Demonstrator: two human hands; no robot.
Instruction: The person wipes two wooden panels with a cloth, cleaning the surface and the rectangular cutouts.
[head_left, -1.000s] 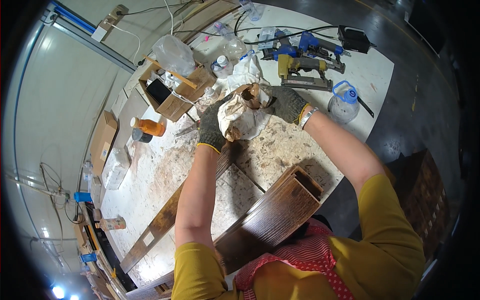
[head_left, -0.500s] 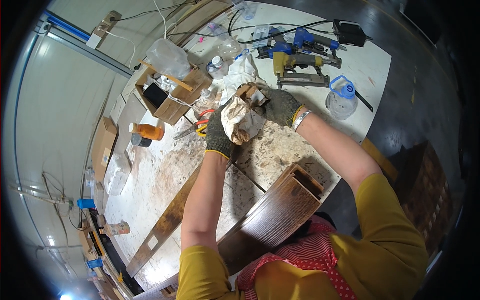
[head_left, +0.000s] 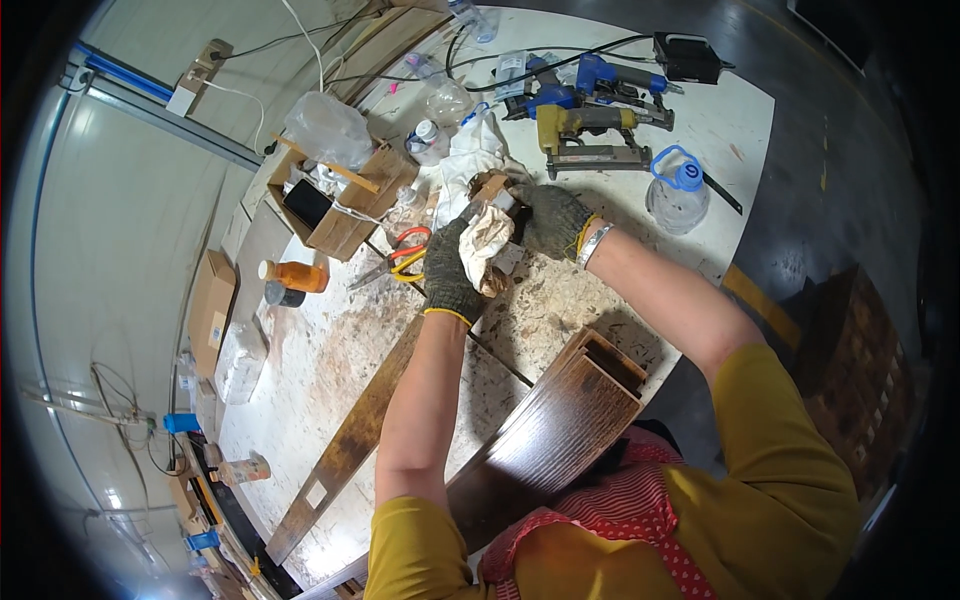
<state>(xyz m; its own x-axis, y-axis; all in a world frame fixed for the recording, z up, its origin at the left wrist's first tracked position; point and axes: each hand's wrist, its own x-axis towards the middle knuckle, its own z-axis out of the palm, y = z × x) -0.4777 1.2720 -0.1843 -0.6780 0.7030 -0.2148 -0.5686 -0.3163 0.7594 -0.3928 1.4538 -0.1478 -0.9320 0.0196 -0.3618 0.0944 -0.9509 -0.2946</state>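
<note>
Both my hands wear dark gloves with yellow cuffs and meet over the white worktable [head_left: 340, 370]. In my left hand [head_left: 452, 268], closed, is a crumpled white cloth [head_left: 486, 240] with brown stains. My right hand [head_left: 553, 220] is closed against a small brown piece [head_left: 493, 188] at the cloth's far end; its kind is unclear and its fingertips are partly hidden. Beside my left hand lie pliers [head_left: 404, 258] with red and yellow handles. More white cloth [head_left: 478, 148] is heaped just beyond my hands.
Nail guns [head_left: 590, 130] and a clear jug [head_left: 680, 195] stand at the far right. A cardboard box [head_left: 345, 225] with a phone, an orange bottle [head_left: 295, 275] and a worn board [head_left: 345, 450] are to the left. Dark wood planks [head_left: 550, 415] lie near my body.
My left hand has shifted slightly right with the cloth, which is now bunched smaller. My right hand has moved a little left. The whole view has shifted slightly.
</note>
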